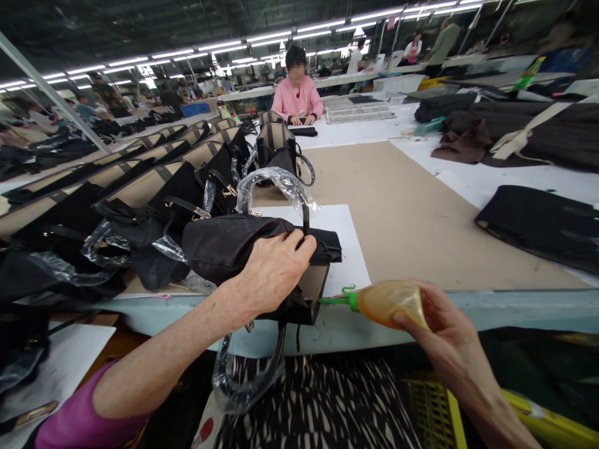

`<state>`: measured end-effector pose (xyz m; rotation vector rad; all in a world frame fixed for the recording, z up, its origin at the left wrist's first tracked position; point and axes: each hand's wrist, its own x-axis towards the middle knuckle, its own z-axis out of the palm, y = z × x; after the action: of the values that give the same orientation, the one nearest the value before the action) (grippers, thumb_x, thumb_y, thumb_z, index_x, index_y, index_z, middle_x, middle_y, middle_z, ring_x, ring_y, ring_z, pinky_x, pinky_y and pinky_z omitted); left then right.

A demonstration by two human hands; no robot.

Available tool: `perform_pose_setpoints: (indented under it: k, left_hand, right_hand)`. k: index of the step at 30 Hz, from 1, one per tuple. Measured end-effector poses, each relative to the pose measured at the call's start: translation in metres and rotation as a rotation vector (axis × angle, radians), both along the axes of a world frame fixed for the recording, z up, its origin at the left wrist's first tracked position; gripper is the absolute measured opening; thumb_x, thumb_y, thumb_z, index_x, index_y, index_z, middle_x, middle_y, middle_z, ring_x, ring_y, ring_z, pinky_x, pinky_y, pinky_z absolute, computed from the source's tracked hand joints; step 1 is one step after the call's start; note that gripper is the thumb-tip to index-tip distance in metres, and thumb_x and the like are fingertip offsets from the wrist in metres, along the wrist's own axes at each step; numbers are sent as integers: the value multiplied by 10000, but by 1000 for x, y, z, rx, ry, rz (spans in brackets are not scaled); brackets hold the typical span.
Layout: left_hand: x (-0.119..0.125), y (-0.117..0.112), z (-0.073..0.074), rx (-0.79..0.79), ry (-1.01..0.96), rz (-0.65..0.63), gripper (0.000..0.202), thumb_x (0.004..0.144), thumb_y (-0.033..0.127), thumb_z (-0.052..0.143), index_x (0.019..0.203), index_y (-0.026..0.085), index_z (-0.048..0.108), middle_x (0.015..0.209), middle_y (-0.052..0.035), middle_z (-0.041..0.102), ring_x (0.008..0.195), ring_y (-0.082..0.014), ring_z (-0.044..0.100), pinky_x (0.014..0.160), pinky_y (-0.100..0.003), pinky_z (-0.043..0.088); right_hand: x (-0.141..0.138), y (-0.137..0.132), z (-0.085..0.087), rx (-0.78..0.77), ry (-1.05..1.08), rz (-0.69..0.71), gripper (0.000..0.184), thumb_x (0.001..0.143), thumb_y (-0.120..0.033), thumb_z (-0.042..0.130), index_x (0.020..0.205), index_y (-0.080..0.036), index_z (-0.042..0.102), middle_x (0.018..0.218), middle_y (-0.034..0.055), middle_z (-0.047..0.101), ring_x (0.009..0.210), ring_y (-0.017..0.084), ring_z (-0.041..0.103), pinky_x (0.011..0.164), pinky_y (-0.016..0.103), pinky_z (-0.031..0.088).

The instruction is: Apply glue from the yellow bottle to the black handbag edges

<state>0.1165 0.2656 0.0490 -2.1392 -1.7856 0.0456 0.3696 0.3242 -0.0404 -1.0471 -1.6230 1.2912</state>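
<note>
My left hand [274, 271] is closed over the top of a black handbag [234, 246] lying on its side at the table's front edge. Its handles are wrapped in clear plastic [276, 181]; one wrapped handle [243, 374] hangs below the table. My right hand [440, 327] grips an amber squeeze bottle [388, 300] with a green nozzle [334, 300]. The nozzle tip points at the bag's tan open end [314, 288] and touches or nearly touches it.
A row of tan-and-black handbags [140, 174] runs along the left. A white sheet [337, 243] lies under the bag on the brown table [412, 218]. Black fabric pieces [543, 224] lie at the right. A person in pink [297, 93] sits at the far end.
</note>
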Motion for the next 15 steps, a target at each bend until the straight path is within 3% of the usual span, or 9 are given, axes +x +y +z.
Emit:
perform_pose_setpoints:
  k: [5,9,12,15]
  left_hand:
    - [-5,7,5,16,-40,5,182,819,181,572,976,149,486,925,-63,573,809,-202,567,623,-288,449]
    - [-8,11,9,47,-82,12,129,853,193,531,966,149,489,921,-56,583,811,-215,577,652,-317,464]
    - [-9,12,12,46,-108,20,87,871,182,498,953,153,501,915,-52,593,805,-219,584,654,-328,468]
    - [-8,14,16,26,-130,36,101,866,197,518,956,150,513,915,-55,599,806,-224,588,657,-329,469]
  right_hand:
    - [0,12,7,126,-78,23,410,764,-493,691,1080,-268,560,1030,44,609,936,311,560,791,397,493]
    - [8,22,18,233,-145,-169,438,718,-538,713,1060,-301,578,1029,52,604,950,360,542,904,533,411]
    - [18,39,31,167,71,-334,435,699,-507,750,1048,-306,586,1049,71,605,979,374,548,943,570,386]
    - [40,66,49,118,338,-411,358,769,-409,736,1073,-293,584,1190,101,550,1073,346,522,878,520,459]
